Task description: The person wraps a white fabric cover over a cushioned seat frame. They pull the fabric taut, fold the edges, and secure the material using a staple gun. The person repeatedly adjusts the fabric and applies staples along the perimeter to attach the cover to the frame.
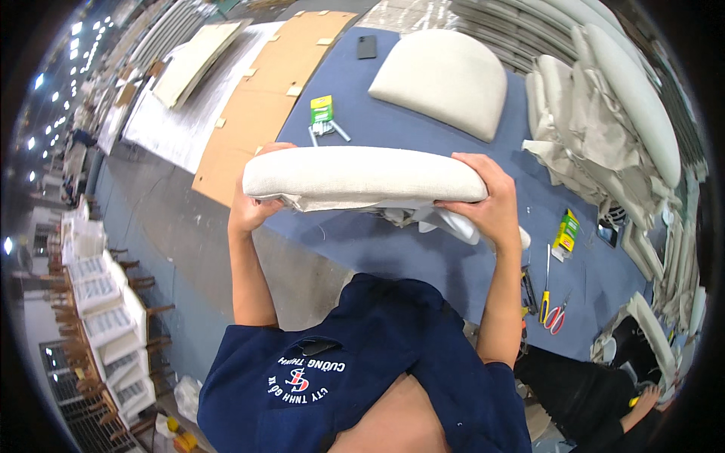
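A cream fabric-covered seat cushion (362, 175) is held up edge-on above the blue table (340, 75). My left hand (251, 202) grips its left end, thumb underneath. At the right end, my right hand (489, 198) clasps it, with fingers over the top and the thumb below. Loose fabric hangs from the underside, and a pale strip (451, 225) shows beneath near my right thumb. Most of the cushion's underside is hidden. Beyond it lies another cream cushion (445, 83), flat on the table.
A green-yellow box (322, 112) with white sticks lies far left, near a phone (366, 47). Another such box (566, 232), a screwdriver (545, 298) and scissors (556, 318) lie right. Fabric covers (589, 143) are piled far right. A co-worker's hand (642, 408) is lower right.
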### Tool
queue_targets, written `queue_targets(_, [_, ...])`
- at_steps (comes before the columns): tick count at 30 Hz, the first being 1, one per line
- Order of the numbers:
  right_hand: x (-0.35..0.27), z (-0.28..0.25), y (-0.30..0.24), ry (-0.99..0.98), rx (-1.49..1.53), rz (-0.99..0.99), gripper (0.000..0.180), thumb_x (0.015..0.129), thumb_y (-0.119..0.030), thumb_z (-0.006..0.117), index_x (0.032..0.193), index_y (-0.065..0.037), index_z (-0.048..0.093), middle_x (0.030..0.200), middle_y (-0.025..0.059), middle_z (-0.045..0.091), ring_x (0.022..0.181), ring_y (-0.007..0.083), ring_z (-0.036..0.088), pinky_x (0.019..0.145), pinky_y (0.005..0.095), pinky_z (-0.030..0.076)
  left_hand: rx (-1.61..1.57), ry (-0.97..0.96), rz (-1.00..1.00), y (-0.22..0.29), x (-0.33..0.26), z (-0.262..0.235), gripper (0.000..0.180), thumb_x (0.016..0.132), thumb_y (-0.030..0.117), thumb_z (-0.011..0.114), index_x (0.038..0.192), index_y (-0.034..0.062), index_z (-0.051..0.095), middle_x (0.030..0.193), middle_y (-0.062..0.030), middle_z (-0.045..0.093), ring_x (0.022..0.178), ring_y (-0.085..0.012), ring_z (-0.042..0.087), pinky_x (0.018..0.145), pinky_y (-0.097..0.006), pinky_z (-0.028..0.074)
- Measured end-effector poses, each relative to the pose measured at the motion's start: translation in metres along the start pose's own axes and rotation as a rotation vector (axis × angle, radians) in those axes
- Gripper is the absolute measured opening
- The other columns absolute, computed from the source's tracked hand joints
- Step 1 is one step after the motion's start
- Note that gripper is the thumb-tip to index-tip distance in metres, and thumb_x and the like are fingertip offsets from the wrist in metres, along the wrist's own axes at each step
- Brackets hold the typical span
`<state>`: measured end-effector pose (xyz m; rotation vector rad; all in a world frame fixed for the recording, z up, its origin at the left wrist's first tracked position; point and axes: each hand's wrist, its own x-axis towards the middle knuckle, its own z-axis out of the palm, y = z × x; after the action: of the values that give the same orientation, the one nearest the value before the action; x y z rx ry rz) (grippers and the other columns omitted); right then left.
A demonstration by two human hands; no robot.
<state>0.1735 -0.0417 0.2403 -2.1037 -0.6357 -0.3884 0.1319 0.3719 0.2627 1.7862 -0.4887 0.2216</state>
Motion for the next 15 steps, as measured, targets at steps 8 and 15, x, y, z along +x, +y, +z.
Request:
queue_targets(8, [0.086, 0.049, 0.012, -0.042, -0.048, -0.217, 0.068, 0.061, -0.046, 0.097, 0.115, -0.009, 0.077, 0.113, 0.0087, 0.077, 0.106, 0.0314, 0.072, 0.093, 0.0435, 0.053, -0.104, 0.191, 0.006, 0.012, -0.019, -0.019, 0.065, 0.083, 0.027, 0.085, 0.136, -0.0034, 0.061, 0.134, -0.0239, 0.068, 0.13, -0.0345, 0.064, 0.113, -0.046, 0.048])
queue_targets(15, [0.144, 0.118, 0.033, 0.084, -0.102, -0.115, 0.078, 0.07, -0.061, 0.09, 0.124, -0.009, 0.072, 0.121, 0.0109, 0.072, 0.117, 0.0331, 0.065, 0.101, 0.0473, 0.048, 0.098, 0.725, -0.107, -0.038, 0.006, -0.033, 0.042, 0.093, 0.029, 0.084, 0.121, 0.0015, 0.069, 0.109, -0.0046, 0.073, 0.1, -0.0134, 0.066, 0.091, -0.032, 0.052])
